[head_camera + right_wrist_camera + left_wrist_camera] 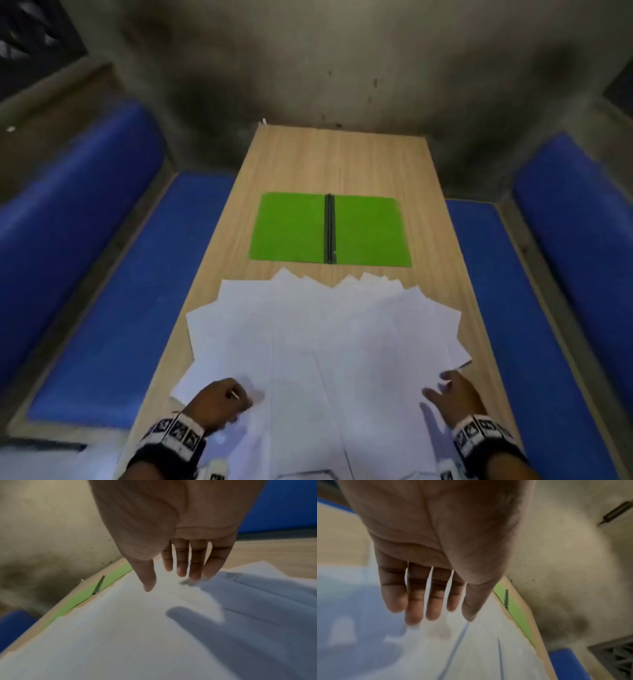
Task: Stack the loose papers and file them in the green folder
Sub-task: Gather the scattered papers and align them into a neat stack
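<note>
The green folder (291, 229) lies open and flat mid-table, its dark spine (329, 228) running down the centre. Several loose white papers (325, 335) fan out over the near half of the wooden table (342, 161), just short of the folder. My left hand (222, 399) rests on the sheets at the fan's near-left corner, and the left wrist view shows this left hand (440, 618) with straight fingers just above the papers (479, 649). My right hand (448, 390) lies spread at the fan's right edge. In the right wrist view the right hand's (171, 582) fingertips (195, 578) touch a sheet (120, 628). Neither hand holds anything.
Blue padded benches (113, 308) (534, 308) run along both long sides of the narrow table. A stained grey wall (342, 68) closes the far end. Bare wood shows beyond the folder. The folder's edge shows in both wrist views (515, 612) (82, 597).
</note>
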